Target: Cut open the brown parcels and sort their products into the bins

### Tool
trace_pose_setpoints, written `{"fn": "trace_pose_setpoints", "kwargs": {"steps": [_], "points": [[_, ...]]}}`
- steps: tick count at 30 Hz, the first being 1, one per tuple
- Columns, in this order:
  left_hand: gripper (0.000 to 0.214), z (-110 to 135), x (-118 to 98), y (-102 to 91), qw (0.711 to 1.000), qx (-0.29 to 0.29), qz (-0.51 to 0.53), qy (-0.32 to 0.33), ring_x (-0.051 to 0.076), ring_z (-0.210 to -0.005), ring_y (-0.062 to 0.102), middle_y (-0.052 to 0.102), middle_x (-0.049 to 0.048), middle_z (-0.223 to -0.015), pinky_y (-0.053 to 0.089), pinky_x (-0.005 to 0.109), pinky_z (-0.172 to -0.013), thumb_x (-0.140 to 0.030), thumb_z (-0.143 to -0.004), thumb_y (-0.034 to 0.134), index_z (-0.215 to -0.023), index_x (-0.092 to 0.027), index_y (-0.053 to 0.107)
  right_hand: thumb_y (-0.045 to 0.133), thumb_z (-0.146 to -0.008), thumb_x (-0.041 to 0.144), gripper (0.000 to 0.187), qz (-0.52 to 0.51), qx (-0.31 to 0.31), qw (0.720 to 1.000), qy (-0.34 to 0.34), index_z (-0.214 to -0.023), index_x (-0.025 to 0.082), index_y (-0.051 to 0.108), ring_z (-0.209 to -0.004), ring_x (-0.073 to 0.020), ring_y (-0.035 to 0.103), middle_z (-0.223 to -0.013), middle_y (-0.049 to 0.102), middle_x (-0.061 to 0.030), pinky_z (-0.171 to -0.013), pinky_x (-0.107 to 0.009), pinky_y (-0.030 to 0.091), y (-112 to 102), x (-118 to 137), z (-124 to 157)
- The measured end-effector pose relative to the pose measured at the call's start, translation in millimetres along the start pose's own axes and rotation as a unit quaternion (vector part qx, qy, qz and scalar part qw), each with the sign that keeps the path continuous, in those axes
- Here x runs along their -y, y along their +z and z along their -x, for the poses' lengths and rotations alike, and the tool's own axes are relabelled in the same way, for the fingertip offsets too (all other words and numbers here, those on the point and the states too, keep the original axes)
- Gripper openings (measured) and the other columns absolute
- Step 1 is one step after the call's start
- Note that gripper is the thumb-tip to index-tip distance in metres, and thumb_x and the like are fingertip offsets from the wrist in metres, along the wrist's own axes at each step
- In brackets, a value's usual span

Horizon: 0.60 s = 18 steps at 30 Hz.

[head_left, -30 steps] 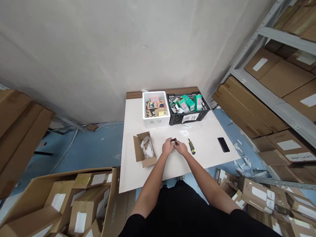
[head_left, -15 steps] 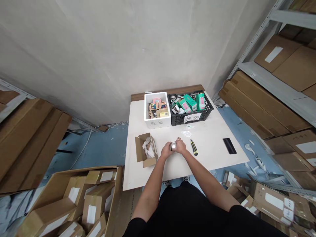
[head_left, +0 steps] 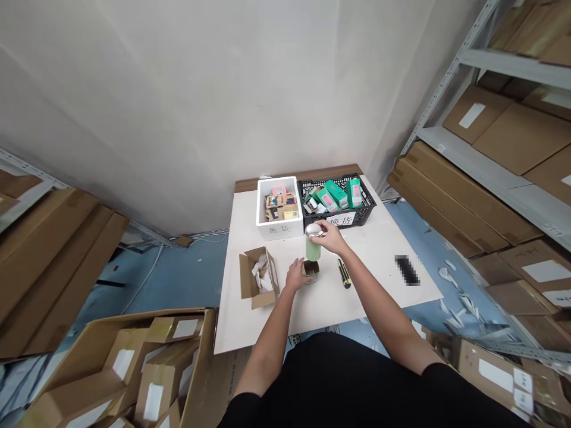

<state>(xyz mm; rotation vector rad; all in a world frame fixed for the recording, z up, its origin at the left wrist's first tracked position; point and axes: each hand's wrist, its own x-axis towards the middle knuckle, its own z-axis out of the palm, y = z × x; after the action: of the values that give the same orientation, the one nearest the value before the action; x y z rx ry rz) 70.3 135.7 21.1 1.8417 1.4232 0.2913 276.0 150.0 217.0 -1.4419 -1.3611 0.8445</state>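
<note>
My right hand (head_left: 331, 236) is closed around the silver top of a pale green bottle (head_left: 313, 251). The bottle is upright above the open mouth of a small box (head_left: 311, 274), just clear of it or barely at its rim; I cannot tell which. That box stands on the white table, gripped at its left side by my left hand (head_left: 296, 276). Right of the box lies a black and yellow utility knife (head_left: 344, 274). Left of my hand is an open cardboard box (head_left: 247, 278) with white paper (head_left: 264, 279) inside.
At the table's back stand a white foam box (head_left: 279, 230) of small cartons and a black crate (head_left: 366, 209) of green boxes. A pixelated dark object (head_left: 407, 270) lies right. Below left is a large carton (head_left: 206, 333) full of parcels; shelves (head_left: 508, 64) hold boxes at right.
My right hand has lifted the green bottle up out of the small box, while my left hand stays on the box. The view has shifted slightly.
</note>
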Motion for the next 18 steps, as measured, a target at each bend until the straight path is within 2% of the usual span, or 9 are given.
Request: {"fn": "trace_pose_setpoints", "kwargs": {"steps": [3, 5, 8, 10, 12, 15, 18], "points": [[0.134, 9.1, -13.9, -28.7, 0.998, -0.02, 0.05, 0.042, 0.042, -0.158, 0.029, 0.034, 0.0202, -0.17, 0.029, 0.052, -0.125, -0.054, -0.051, 0.098, -0.164, -0.022, 0.032, 0.081, -0.061, 0.041, 0.048, 0.011, -0.009, 1.0, 0.001, -0.103, 0.02, 0.07, -0.086, -0.0212, 0.063, -0.095, 0.072, -0.0027, -0.074, -0.032, 0.052, 6.1, 7.5, -1.2], [0.129, 15.6, -29.5, -53.7, 0.986, -0.068, 0.127, 0.084, 0.039, -0.156, 0.034, 0.035, 0.0181, -0.17, 0.033, 0.05, -0.124, -0.056, -0.06, 0.095, -0.166, -0.024, 0.028, 0.081, -0.062, 0.042, 0.048, 0.016, -0.015, 1.0, 0.002, -0.103, 0.02, 0.07, -0.084, -0.021, 0.064, -0.093, 0.072, -0.0021, -0.074, -0.032, 0.052, 13.1, 9.4, 0.5], [0.109, 22.6, -63.0, -91.4, 0.952, -0.136, 0.231, 0.146, 0.033, -0.143, 0.051, 0.047, 0.0143, -0.16, 0.047, 0.045, -0.112, -0.05, -0.071, 0.089, -0.163, -0.029, 0.035, 0.082, -0.063, 0.045, 0.049, 0.016, -0.02, 1.0, 0.003, -0.104, 0.02, 0.071, -0.083, -0.0211, 0.065, -0.093, 0.073, -0.0025, -0.075, -0.033, 0.053, 27.3, 14.6, 5.1], [0.104, 24.8, -86.3, -112.5, 0.94, -0.156, 0.241, 0.182, 0.03, -0.132, 0.058, 0.057, 0.0125, -0.148, 0.051, 0.042, -0.106, -0.043, -0.067, 0.093, -0.158, -0.029, 0.044, 0.084, -0.065, 0.048, 0.052, 0.005, -0.022, 1.0, 0.007, -0.106, 0.02, 0.072, -0.084, -0.0215, 0.066, -0.094, 0.074, -0.0036, -0.077, -0.034, 0.055, 37.6, 19.6, 8.3], [0.099, 25.5, -103.0, -129.1, 0.938, -0.167, 0.239, 0.187, 0.027, -0.117, 0.065, 0.065, 0.0099, -0.134, 0.054, 0.04, -0.099, -0.038, -0.066, 0.094, -0.154, -0.028, 0.049, 0.086, -0.067, 0.052, 0.055, -0.022, -0.027, 0.999, 0.01, -0.109, 0.019, 0.072, -0.086, -0.0226, 0.067, -0.097, 0.075, -0.0052, -0.081, -0.037, 0.056, 45.5, 23.9, 11.2], [0.099, 23.4, -108.3, -148.5, 0.933, -0.164, 0.266, 0.181, 0.023, -0.101, 0.068, 0.07, 0.0071, -0.119, 0.056, 0.038, -0.092, -0.035, -0.066, 0.093, -0.155, -0.027, 0.05, 0.084, -0.074, 0.055, 0.061, -0.1, -0.003, 0.995, 0.01, -0.124, 0.022, 0.069, -0.102, -0.0253, 0.068, -0.111, 0.075, -0.0079, -0.095, -0.042, 0.056, 50.3, 25.0, 16.1], [0.108, 17.3, -97.5, -164.7, 0.909, -0.118, 0.356, 0.182, 0.022, -0.102, 0.07, 0.071, 0.0091, -0.12, 0.057, 0.035, -0.091, -0.038, -0.068, 0.093, -0.161, -0.026, 0.039, 0.088, -0.073, 0.05, 0.085, -0.175, 0.108, 0.978, 0.028, -0.148, 0.029, 0.054, -0.118, -0.0266, 0.066, -0.125, 0.072, -0.0081, -0.102, -0.044, 0.054, 54.0, 19.3, 25.3]]}}
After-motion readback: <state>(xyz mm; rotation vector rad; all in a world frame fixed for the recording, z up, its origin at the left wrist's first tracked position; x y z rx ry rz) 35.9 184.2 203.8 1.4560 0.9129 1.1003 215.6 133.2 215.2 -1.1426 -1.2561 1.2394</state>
